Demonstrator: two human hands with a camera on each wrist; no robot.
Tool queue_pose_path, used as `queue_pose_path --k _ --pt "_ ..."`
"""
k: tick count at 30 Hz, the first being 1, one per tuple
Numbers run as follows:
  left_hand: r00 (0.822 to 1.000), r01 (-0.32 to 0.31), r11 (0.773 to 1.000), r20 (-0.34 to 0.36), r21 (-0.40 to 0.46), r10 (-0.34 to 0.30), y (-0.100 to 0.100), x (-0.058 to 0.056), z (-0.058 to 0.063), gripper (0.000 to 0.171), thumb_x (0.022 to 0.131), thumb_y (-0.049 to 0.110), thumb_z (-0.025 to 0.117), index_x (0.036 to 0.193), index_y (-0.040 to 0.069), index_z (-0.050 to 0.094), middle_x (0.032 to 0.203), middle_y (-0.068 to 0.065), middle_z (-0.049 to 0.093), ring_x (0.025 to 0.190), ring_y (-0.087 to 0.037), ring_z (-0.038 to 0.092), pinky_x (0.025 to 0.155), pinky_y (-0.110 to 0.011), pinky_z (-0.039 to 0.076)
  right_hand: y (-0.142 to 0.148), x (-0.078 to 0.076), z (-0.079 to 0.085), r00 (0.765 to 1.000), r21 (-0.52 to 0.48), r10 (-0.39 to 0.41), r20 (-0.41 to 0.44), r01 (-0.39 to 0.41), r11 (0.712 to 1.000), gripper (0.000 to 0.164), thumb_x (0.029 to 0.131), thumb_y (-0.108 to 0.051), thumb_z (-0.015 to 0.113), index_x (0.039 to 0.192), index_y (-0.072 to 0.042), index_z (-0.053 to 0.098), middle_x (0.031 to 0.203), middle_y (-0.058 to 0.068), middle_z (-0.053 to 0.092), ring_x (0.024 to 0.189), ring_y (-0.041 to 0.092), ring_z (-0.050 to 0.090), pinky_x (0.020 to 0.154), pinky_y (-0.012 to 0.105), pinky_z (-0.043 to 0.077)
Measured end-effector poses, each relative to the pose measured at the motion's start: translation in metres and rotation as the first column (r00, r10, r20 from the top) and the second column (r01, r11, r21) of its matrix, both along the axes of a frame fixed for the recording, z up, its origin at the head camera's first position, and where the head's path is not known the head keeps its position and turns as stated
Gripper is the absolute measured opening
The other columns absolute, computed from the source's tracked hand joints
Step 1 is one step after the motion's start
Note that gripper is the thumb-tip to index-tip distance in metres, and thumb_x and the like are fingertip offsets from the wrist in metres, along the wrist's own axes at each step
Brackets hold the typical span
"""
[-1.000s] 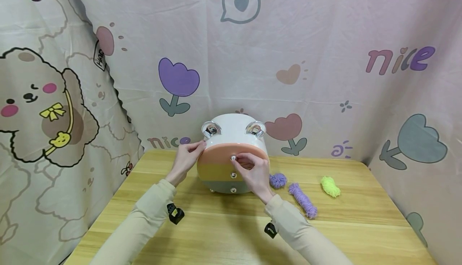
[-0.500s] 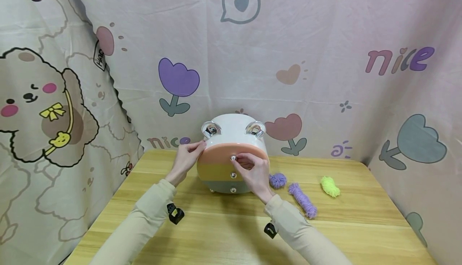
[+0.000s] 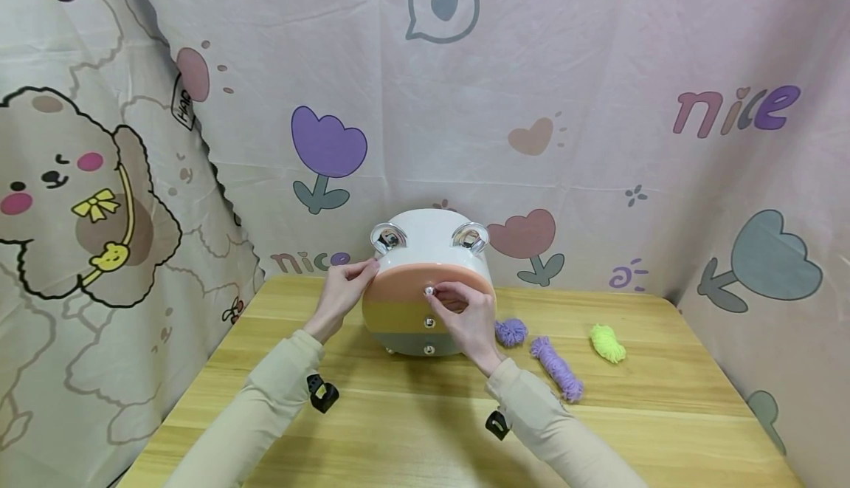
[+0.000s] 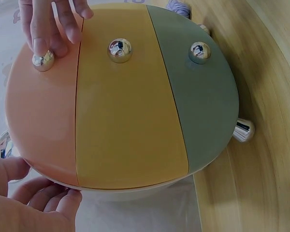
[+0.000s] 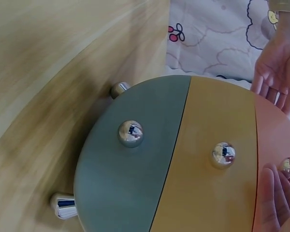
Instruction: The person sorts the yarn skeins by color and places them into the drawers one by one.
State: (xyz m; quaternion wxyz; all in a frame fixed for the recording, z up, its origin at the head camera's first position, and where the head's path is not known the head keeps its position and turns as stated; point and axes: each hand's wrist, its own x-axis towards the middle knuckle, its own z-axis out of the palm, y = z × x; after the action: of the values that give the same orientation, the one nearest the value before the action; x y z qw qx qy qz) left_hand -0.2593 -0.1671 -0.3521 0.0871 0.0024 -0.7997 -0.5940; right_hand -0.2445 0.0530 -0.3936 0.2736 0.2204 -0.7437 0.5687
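My right hand (image 3: 470, 312) pinches top chrome knob (image 3: 429, 291); my left hand (image 3: 340, 296), fingers apart, touches cabinet (image 3: 432, 238) edge. All three drawers (image 4: 118, 106) flush; opening, I judge, undone.

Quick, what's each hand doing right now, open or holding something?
Left hand: open, fingers touching the edge of the striped cabinet.
Right hand: closed, pinching the top silver knob.
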Motion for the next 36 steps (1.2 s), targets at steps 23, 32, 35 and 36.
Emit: queue_pose_path --k 23,32,35,36 --pt "1.0 0.0 1.0 0.0 -0.009 0.0 0.0 0.001 0.0 0.04 0.101 0.023 0.061 0.134 0.0 0.061 0.139 -0.018 0.06 0.134 -0.033 0.056 0.113 -0.045 0.046 0.0 0.006 -0.046 0.997 0.094 -0.08 0.005 0.08 0.992 0.013 0.081 -0.009 0.083 0.089 -0.002 0.076 0.074 0.008 0.078 0.061 0.016 0.073 0.058 0.015 0.056" --pt "1.0 0.001 1.0 0.0 -0.013 -0.001 -0.001 -0.002 0.0 0.039 0.101 0.022 0.061 0.133 0.0 0.061 0.138 -0.018 0.061 0.134 -0.033 0.056 0.112 -0.044 0.047 0.0 0.005 -0.052 0.993 0.138 -0.1 0.059 0.091 0.986 0.012 0.082 -0.014 0.081 0.09 -0.005 0.077 0.076 0.007 0.078 0.062 0.014 0.072 0.059 0.016 0.056" --pt "1.0 0.002 1.0 0.002 -0.017 -0.002 -0.001 -0.002 0.0 0.039 0.101 0.023 0.061 0.133 0.0 0.061 0.139 -0.017 0.06 0.135 -0.032 0.055 0.112 -0.044 0.047 0.0 0.005 -0.055 0.993 0.151 -0.095 0.07 0.084 0.985 0.013 0.083 -0.014 0.081 0.091 -0.005 0.077 0.079 0.008 0.078 0.064 0.015 0.073 0.06 0.017 0.057" --pt "1.0 0.002 1.0 0.003 -0.012 -0.002 -0.001 -0.002 -0.001 0.039 0.101 0.022 0.061 0.133 0.0 0.061 0.139 -0.017 0.06 0.135 -0.032 0.055 0.112 -0.044 0.047 0.0 0.005 -0.055 0.993 0.152 -0.096 0.076 0.083 0.985 0.014 0.083 -0.014 0.081 0.091 -0.005 0.077 0.08 0.009 0.079 0.065 0.016 0.074 0.061 0.018 0.057"
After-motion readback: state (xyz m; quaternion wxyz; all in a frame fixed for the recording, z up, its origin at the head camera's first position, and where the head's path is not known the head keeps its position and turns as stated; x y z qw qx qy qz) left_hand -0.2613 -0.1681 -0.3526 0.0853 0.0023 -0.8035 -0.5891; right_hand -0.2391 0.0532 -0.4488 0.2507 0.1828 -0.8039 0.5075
